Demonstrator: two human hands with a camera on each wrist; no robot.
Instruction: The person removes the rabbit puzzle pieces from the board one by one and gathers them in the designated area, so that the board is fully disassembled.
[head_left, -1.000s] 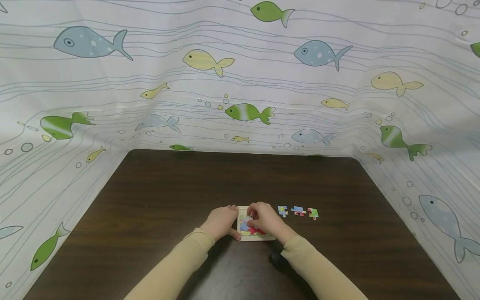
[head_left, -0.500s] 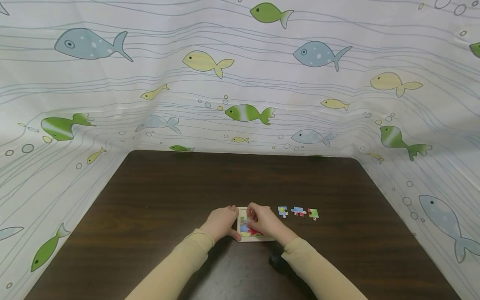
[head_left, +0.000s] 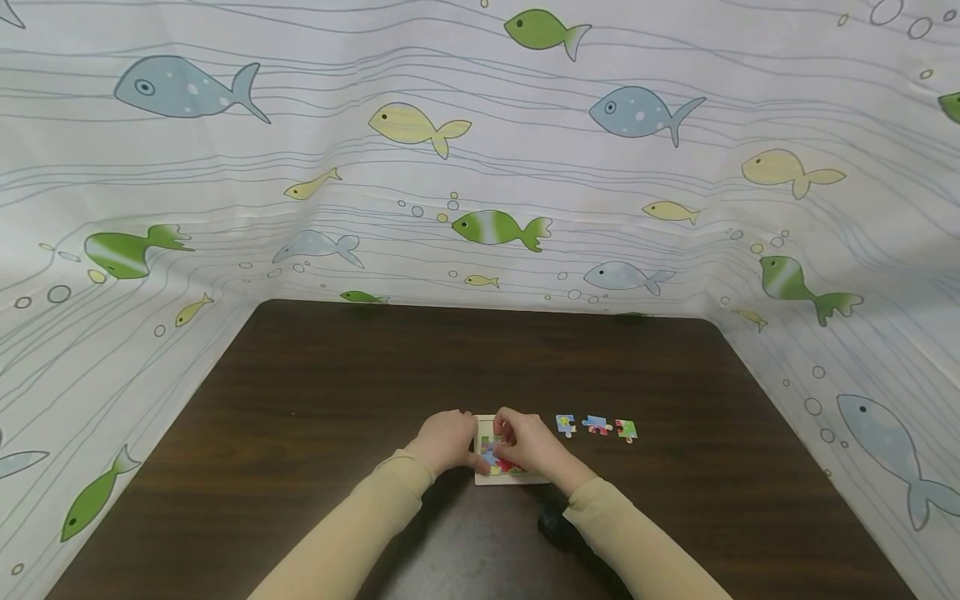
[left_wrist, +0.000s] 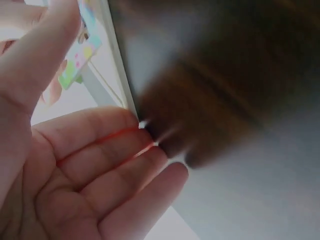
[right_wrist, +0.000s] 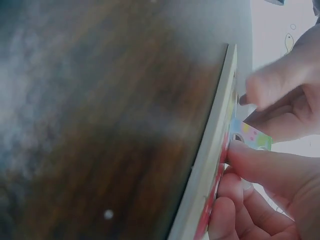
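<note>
A small wooden-framed jigsaw tray [head_left: 513,480] with a colourful picture lies on the table between my hands. My right hand [head_left: 532,443] is over it, thumb and fingers pinching a puzzle piece [right_wrist: 257,136] with blue, green and dotted patches. The piece stands tilted up from the tray surface in both wrist views. My left hand [head_left: 446,440] is at the tray's left side, its extended fingers [left_wrist: 110,145] with tips right at the outer edge. The left thumb reaches over the rim toward the picture. Much of the tray's right part is hidden under my right hand.
Three loose puzzle pieces lie in a row right of the tray: a blue one [head_left: 566,425], a blue-and-red one [head_left: 597,425] and a green-and-red one [head_left: 626,429]. A dark object [head_left: 555,527] shows beside the right sleeve. A fish-print curtain [head_left: 405,208] surrounds the dark wooden table [head_left: 360,358].
My left thumb has moved rightward from the tray's edge over its rim toward the picture. The right hand has shifted very slightly left; the loose pieces have stayed put.
</note>
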